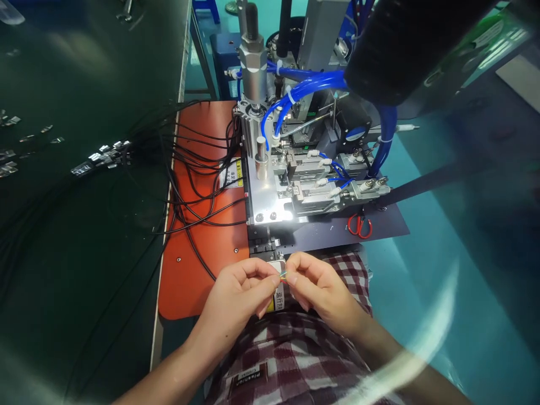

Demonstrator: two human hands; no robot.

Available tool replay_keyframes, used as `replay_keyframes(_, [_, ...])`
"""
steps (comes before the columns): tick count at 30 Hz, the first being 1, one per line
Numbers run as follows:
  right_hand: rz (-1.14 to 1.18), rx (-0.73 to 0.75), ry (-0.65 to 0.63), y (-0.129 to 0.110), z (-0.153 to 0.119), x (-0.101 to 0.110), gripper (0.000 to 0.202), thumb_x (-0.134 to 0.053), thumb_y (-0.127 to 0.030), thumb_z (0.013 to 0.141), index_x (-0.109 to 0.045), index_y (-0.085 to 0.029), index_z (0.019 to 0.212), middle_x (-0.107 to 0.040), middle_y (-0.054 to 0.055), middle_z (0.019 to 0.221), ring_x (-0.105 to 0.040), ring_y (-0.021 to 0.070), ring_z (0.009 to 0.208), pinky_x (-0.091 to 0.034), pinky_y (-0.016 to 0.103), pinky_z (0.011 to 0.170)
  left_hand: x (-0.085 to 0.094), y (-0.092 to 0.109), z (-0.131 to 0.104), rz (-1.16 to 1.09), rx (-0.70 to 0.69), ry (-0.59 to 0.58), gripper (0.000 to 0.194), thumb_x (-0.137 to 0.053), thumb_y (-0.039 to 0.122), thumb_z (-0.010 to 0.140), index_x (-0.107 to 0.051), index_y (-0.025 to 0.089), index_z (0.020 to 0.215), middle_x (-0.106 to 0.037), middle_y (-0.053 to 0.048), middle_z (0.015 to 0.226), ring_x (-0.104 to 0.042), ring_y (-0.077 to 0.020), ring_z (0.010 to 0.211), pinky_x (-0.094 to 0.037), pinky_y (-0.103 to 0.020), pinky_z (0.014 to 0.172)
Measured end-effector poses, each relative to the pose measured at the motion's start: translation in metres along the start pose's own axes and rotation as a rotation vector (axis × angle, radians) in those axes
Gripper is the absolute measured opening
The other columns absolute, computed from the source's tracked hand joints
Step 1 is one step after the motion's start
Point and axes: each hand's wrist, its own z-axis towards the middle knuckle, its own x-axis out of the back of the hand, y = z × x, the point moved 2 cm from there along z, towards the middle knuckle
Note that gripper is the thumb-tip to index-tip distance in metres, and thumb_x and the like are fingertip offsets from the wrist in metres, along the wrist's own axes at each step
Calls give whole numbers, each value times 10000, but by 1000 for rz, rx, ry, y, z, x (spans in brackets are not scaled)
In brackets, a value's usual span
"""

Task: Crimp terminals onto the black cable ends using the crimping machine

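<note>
Thin coloured wires (283,275), yellowish and blue-green, show between the fingertips of both hands, low in front of the machine. My left hand (248,286) pinches them from one side, thumb against forefinger. From the other side my right hand (317,284) closes on them with thumb and fingers. A black cable (198,256) runs over the orange plate (181,287) and passes behind my left hand. Whether it joins the wires is hidden by the fingers. Just beyond the hands stands the metal machine (270,202).
Several black cables with metal connectors (103,156) lie across the dark table (84,236) at left. Blue air hoses (316,84) arch over the machine. Red-handled scissors (360,226) rest on the grey base plate (388,222). A wrench (125,11) lies at the far left.
</note>
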Motion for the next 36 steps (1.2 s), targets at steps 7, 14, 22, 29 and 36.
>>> replay_keyframes(7, [-112, -7, 40, -3, 1, 7, 199, -588, -336, 872, -534, -176, 766, -441, -74, 551, -373, 72, 473, -281, 219, 475, -4, 4, -1, 26, -22, 18, 183, -650, 301, 759, -580, 136, 718, -435, 82, 427, -334, -43, 416, -224, -163, 428])
replay_keyframes(14, [-219, 27, 55, -16, 3, 11, 185, -607, -329, 837, -581, -166, 752, -490, -41, 609, -420, 84, 504, -325, 220, 469, -6, 8, -5, 79, -23, 29, 171, -636, 296, 745, -577, 137, 719, -425, 81, 418, -336, -47, 409, -217, -165, 422])
replay_keyframes(22, [-161, -61, -92, -16, 10, 16, 211, -645, -335, 796, -590, -154, 703, -488, -41, 583, -391, 71, 476, -291, 211, 443, -7, 8, -7, 153, -70, 10, 142, -644, 268, 748, -594, 140, 712, -453, 66, 505, -359, -50, 451, -239, -169, 428])
replay_keyframes(29, [-400, 32, -226, -24, 9, 25, 146, -577, -236, 861, -579, -156, 739, -498, -26, 642, -413, 95, 569, -332, 229, 527, -7, 11, -8, 234, -76, -60, 119, -615, 249, 773, -614, 141, 724, -457, 62, 530, -361, -52, 461, -252, -172, 428])
replay_keyframes(36, [-566, 174, -376, -31, 9, 25, 147, -506, -202, 906, -528, -178, 763, -515, -2, 752, -442, 118, 650, -367, 247, 595, -5, 10, -6, 299, -56, -131, 140, -613, 264, 766, -614, 136, 708, -429, 60, 524, -330, -64, 487, -232, -183, 448])
